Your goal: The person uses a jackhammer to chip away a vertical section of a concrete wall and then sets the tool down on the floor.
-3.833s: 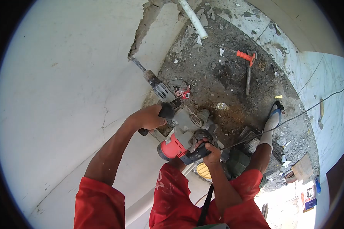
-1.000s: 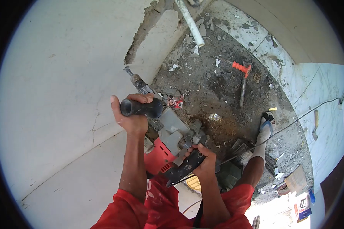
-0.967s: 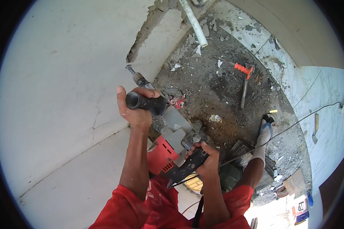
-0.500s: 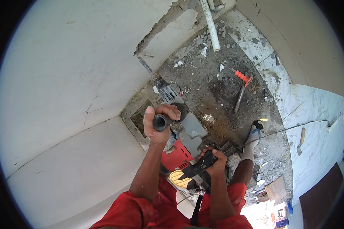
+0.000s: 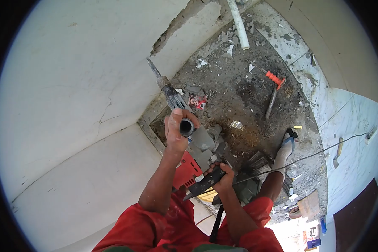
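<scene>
Bright daylight, glare at bottom right, sharp centre, heavy fisheye vignette at edges.

text: none legible | labels: none legible | numbers: none legible

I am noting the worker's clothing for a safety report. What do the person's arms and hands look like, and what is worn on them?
Both hands are bare, with no gloves: the left hand and the right hand. No watch, ring or band shows. The forearms are bare too. Red sleeves begin near the elbows and match the red clothing below. The fabric looks dusty, with pale smudges.
</scene>
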Tool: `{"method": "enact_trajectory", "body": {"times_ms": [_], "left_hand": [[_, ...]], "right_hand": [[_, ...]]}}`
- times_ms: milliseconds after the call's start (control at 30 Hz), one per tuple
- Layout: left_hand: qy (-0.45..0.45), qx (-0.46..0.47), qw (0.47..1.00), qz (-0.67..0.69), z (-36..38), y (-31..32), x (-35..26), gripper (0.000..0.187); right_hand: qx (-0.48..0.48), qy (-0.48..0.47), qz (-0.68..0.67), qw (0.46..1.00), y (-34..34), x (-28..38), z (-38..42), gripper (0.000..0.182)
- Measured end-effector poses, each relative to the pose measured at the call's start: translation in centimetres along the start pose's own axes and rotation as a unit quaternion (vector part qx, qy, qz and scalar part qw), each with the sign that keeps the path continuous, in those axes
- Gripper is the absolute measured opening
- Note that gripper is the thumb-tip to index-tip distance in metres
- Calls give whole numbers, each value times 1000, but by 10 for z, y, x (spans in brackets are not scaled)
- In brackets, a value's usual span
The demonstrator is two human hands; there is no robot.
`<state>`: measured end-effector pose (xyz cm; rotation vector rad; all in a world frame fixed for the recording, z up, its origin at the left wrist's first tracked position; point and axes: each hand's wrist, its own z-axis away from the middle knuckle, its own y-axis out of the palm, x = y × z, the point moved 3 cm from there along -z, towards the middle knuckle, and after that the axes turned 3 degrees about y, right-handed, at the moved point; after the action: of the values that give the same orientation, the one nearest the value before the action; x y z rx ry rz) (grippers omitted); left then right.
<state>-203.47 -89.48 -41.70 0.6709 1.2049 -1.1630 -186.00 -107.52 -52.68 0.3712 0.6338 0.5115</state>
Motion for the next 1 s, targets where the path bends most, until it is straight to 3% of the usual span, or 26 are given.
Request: {"method": "enact_trajectory", "body": {"times_ms": [700,1000], "left_hand": [[-5,12,990,-142,-27,12,13,69],[-29,63,982,-177,-17,-15,19,62]], "right_hand": [[-92,15,40,995,14,34,-25,19],[-57,43,-44,996,-10,-27,-49,18]]}}
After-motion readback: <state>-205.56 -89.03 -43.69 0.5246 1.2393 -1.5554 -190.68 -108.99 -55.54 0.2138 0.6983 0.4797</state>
